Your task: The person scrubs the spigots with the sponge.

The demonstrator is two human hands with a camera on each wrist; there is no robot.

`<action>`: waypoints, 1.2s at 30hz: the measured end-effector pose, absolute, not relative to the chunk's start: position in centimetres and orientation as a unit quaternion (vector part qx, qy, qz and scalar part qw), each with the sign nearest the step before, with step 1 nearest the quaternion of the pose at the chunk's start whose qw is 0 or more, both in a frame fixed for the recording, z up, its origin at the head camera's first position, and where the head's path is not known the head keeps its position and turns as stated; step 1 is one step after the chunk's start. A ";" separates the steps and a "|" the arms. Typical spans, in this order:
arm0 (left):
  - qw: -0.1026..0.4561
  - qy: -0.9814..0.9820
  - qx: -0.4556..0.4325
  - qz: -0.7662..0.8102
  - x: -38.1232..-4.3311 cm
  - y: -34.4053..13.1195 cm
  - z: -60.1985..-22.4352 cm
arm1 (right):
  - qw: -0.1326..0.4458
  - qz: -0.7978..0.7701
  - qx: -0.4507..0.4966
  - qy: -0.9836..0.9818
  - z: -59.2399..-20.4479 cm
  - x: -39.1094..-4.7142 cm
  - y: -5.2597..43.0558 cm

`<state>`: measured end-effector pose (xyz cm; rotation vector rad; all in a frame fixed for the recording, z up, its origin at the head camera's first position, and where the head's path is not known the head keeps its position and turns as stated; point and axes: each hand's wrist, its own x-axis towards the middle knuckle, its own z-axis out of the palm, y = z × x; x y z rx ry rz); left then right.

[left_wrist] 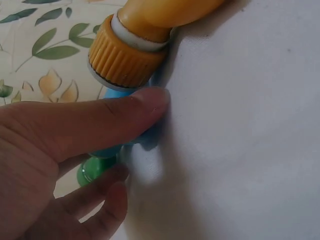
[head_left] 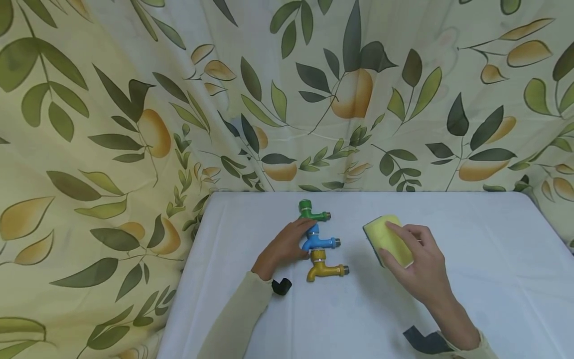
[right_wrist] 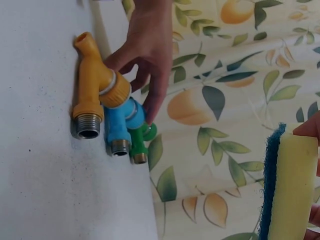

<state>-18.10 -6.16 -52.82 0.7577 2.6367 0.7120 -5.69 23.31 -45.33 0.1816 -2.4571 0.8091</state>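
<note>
Three plastic taps lie in a column on the white table: a green tap (head_left: 317, 216) at the back, a blue tap (head_left: 320, 243) in the middle, a yellow tap (head_left: 327, 270) nearest. My left hand (head_left: 285, 243) holds the blue tap around its handle end, thumb on the near side and fingers on the far side. In the left wrist view the thumb (left_wrist: 125, 117) covers much of the blue tap. To the right, my right hand (head_left: 423, 262) grips a yellow sponge (head_left: 390, 239) by its edges, above the table. A dark blue scouring layer (right_wrist: 270, 180) backs the sponge.
The white-covered table (head_left: 489, 254) runs back to a curtain (head_left: 251, 99) printed with leaves and fruit, which also hangs along the left. Dark straps sit at both wrists.
</note>
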 end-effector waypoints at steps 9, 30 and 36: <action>0.141 0.918 0.258 0.267 -18.4 -6.0 -53.0 | 0.267 0.307 0.069 -0.911 -45.4 -5.7 23.2; 0.022 0.792 0.337 0.508 -14.9 -5.6 -49.4 | 0.256 0.314 0.054 -0.912 -45.7 -6.6 21.4; -0.056 0.784 0.401 0.471 -13.2 -4.2 -47.2 | 0.293 0.302 0.077 -0.904 -45.7 -6.7 19.8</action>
